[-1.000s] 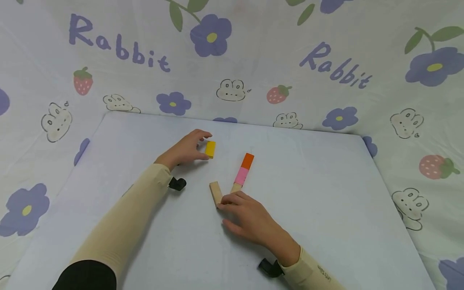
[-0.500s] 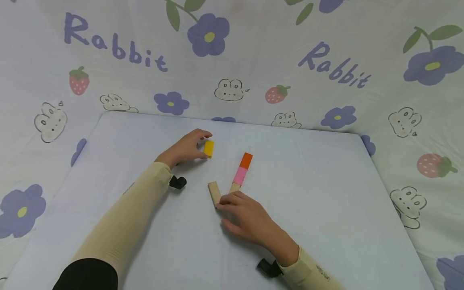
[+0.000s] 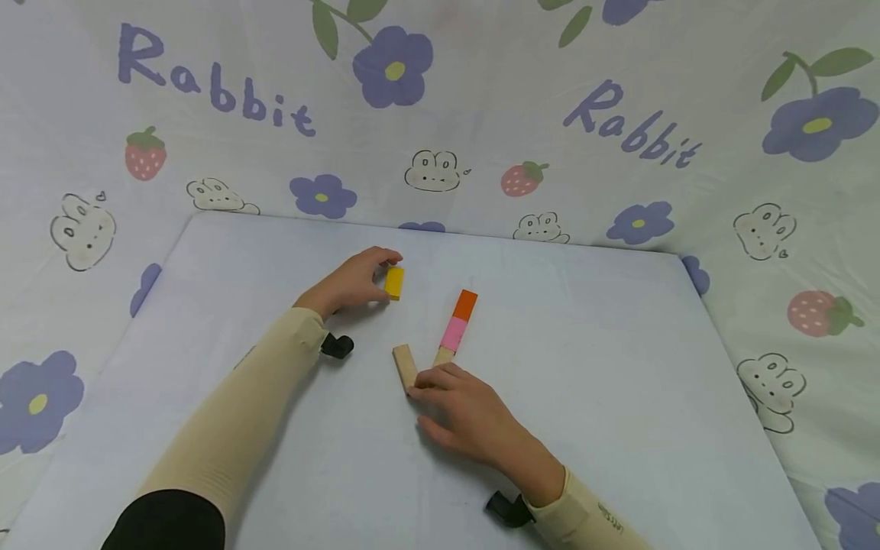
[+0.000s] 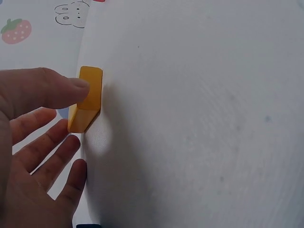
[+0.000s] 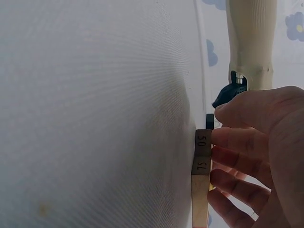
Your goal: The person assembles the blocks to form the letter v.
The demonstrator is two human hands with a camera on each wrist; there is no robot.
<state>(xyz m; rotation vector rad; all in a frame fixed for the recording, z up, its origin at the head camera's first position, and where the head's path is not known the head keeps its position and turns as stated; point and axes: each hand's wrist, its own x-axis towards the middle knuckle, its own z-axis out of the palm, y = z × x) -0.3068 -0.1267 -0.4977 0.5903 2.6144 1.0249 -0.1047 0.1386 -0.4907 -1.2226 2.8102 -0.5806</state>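
Note:
My left hand (image 3: 352, 278) curves round a yellow block (image 3: 395, 283) near the back of the white table. Its thumb lies against the block's near end, with the index finger at the far end; in the left wrist view the thumb (image 4: 66, 89) overlaps the yellow face. Nearer the front, my right hand (image 3: 470, 412) rests its fingertips on wooden blocks, thumb held apart. A plain wooden block (image 3: 405, 368) slants out left of these fingers. Beyond them runs a row of a wood-coloured, a pink (image 3: 454, 334) and an orange block (image 3: 464, 305). The right fingers hide the near ends.
In the right wrist view, the wooden blocks' end faces read 50 (image 5: 203, 141) and 75 (image 5: 201, 165). The white table (image 3: 584, 397) ends at a cloth backdrop (image 3: 467, 92) with printed flowers, strawberries and rabbits. Each wrist carries a small black camera (image 3: 338, 346).
The scene has slid slightly left in the head view. Both hands and the blocks keep almost the same places relative to one another.

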